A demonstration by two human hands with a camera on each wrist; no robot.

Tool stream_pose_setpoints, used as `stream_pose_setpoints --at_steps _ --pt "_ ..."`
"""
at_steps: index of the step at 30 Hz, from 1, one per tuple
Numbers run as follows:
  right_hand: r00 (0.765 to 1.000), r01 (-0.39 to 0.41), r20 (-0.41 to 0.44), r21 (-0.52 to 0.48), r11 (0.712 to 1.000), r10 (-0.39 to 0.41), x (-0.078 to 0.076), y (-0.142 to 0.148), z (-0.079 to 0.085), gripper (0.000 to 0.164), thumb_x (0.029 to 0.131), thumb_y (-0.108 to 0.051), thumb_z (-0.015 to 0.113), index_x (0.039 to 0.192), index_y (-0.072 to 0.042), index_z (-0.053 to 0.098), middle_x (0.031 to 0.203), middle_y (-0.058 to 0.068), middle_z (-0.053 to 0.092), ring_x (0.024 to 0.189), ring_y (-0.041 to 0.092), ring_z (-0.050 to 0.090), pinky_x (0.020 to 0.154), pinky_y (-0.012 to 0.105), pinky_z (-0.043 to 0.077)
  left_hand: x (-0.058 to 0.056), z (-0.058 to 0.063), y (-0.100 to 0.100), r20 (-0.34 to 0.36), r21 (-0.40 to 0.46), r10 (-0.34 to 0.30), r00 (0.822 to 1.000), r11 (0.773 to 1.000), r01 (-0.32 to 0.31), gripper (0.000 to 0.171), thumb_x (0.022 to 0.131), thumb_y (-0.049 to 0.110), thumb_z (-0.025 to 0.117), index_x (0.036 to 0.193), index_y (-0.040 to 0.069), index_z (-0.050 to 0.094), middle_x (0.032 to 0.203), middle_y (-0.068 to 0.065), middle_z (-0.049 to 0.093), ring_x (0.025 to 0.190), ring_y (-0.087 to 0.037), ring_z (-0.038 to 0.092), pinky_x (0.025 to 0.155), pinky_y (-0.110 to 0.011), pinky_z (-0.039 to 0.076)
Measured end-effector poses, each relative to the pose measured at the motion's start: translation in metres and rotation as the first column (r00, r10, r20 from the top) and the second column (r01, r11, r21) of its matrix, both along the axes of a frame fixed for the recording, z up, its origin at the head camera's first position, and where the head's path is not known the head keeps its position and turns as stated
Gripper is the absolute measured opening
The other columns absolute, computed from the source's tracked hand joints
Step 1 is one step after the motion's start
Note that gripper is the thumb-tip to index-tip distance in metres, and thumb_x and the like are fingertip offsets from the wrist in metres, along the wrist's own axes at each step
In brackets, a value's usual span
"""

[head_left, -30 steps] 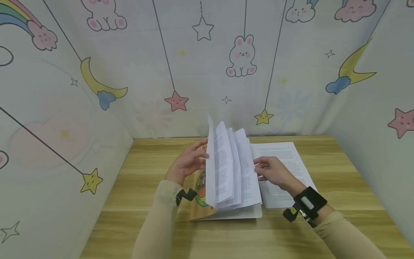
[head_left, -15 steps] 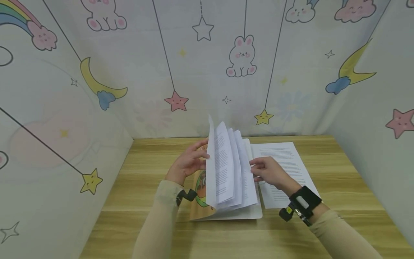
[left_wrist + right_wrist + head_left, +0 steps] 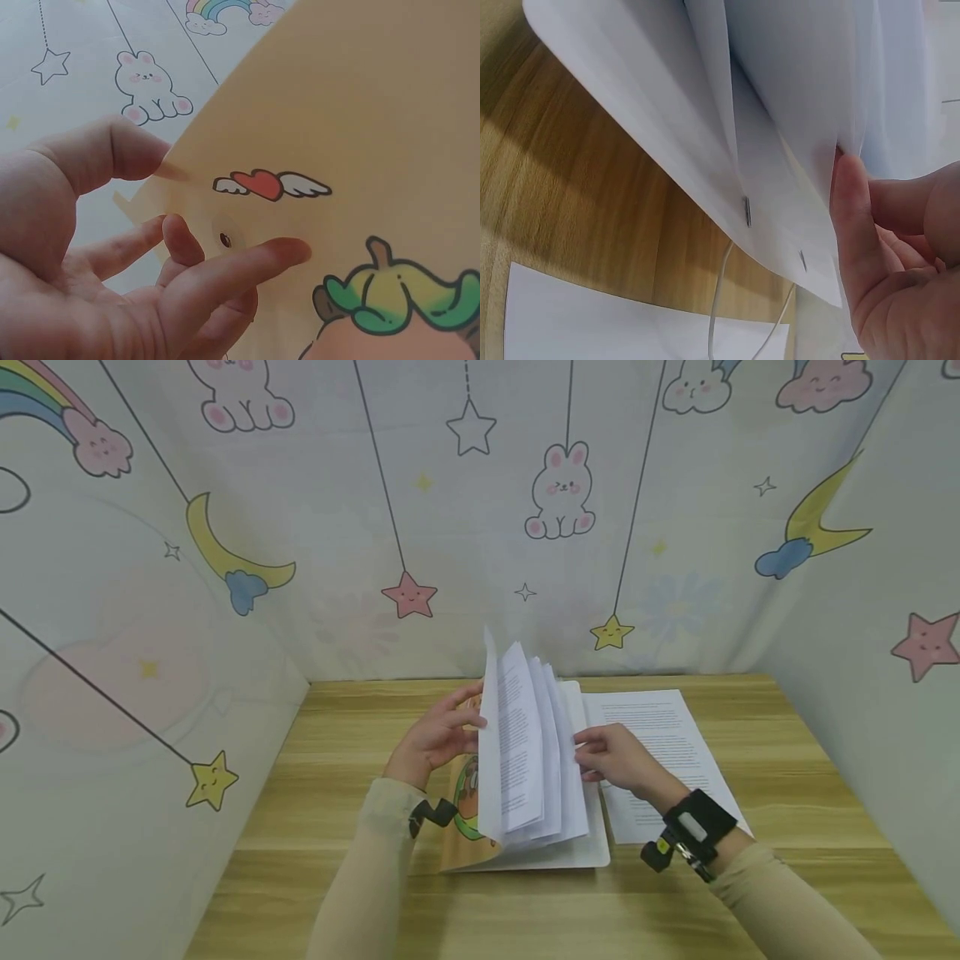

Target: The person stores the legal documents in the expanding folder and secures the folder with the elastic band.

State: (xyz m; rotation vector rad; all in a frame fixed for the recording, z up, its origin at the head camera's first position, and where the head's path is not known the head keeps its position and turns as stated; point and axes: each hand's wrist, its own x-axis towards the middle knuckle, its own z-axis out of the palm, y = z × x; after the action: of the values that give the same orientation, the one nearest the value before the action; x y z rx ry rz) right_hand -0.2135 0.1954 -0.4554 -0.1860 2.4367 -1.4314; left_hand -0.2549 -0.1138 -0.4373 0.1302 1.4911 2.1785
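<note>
While gripping the raised cover (image 3: 367, 135) of the orange folder (image 3: 471, 853), set on the bench (image 3: 555, 918), with the left hand (image 3: 435, 746) and pinching inner pages (image 3: 522, 747) at their right edge with the right hand (image 3: 621, 760), looks to be leafing through or sorting them. Probably need to part one page cleanly next, holding the cover steady. Can also see a loose printed sheet (image 3: 670, 735) flat just right of the folder, then a cartoon backdrop (image 3: 480, 527) behind the bench.
</note>
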Motion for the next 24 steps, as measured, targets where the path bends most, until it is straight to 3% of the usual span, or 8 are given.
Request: stream_pose_setpoints --at_steps 12,24 --pt "1.0 0.001 0.012 -0.011 1.0 -0.001 -0.005 -0.006 -0.008 0.04 0.099 0.003 0.064 0.137 0.013 0.06 0.105 0.019 0.076 0.085 0.022 0.075 0.074 0.035 0.063 -0.001 -0.003 0.001 -0.008 0.011 -0.016 1.0 1.0 0.016 0.076 0.092 -0.01 0.055 0.161 0.018 0.041 0.14 -0.025 0.05 0.1 -0.036 0.065 0.075 -0.042 0.06" --pt "1.0 -0.013 -0.001 0.041 0.999 0.013 -0.004 -0.012 -0.007 0.035 0.099 -0.001 0.066 0.133 0.009 0.065 0.1 0.013 0.077 0.083 0.021 0.075 0.071 0.034 0.063 0.0 -0.002 0.002 -0.026 0.006 -0.025 0.999 1.0 0.025 0.078 0.092 -0.01 0.055 0.162 0.018 0.04 0.146 -0.03 0.046 0.1 -0.036 0.064 0.074 -0.04 0.06"
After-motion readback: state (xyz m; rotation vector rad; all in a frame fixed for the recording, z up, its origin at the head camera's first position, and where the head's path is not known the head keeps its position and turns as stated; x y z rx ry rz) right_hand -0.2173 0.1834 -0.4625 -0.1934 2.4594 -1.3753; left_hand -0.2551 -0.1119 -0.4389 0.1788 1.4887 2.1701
